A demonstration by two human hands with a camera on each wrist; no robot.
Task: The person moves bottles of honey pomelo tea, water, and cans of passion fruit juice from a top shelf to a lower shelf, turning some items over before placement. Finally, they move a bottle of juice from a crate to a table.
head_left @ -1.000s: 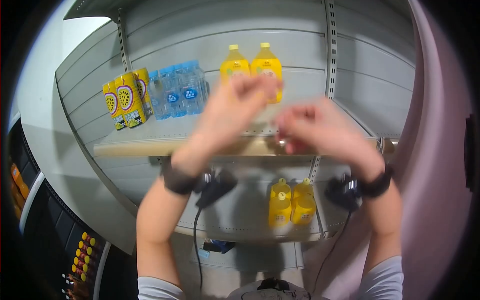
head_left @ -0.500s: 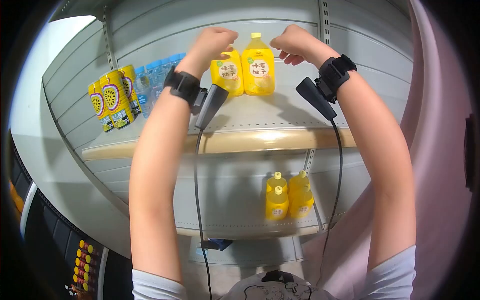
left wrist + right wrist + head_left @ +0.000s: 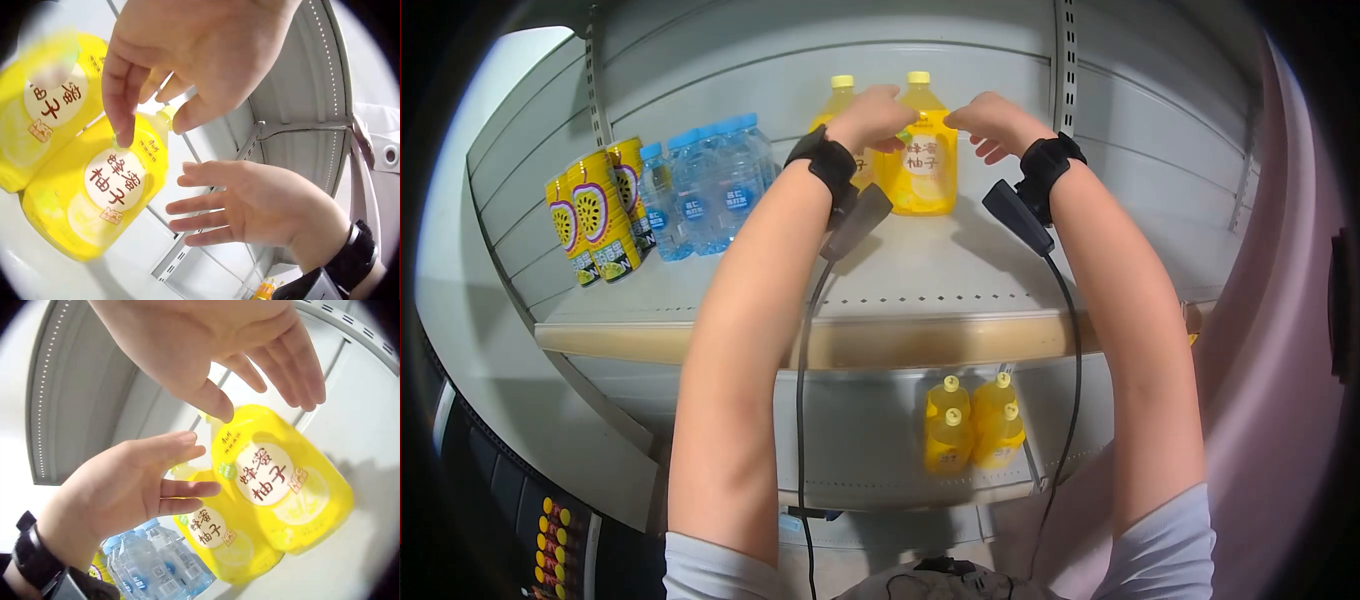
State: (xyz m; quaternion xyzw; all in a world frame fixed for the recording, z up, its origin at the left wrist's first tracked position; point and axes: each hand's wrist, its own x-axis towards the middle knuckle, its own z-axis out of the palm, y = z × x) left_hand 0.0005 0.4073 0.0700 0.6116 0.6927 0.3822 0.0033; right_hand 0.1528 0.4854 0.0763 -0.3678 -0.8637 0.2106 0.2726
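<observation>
Two large yellow drink bottles with yellow caps and round white labels stand side by side on the upper shelf: the right bottle (image 3: 925, 180) and the left bottle (image 3: 840, 95), partly behind a hand. My left hand (image 3: 874, 118) is in front of them near their upper parts, fingers loosely bent and holding nothing. In the left wrist view its fingertips overlap the upper front of one bottle. Just right of the right bottle is my right hand (image 3: 1000, 122), empty, its fingers extended. In the right wrist view that hand (image 3: 212, 350) hovers around the bottle's neck, thumb overlapping it.
Clear water bottles (image 3: 705, 190) with blue caps stand left on the same shelf (image 3: 920, 270), beside yellow passion-fruit cans (image 3: 600, 215). Several smaller yellow bottles (image 3: 972, 430) sit on the lower shelf. A pink curtain (image 3: 1250, 350) hangs at the right. Cables trail from both wrist cameras.
Both hands have risen from over the shelf edge to the two yellow bottles. Over the last half second the left hand has shifted right, across toward the right bottle; both remain empty.
</observation>
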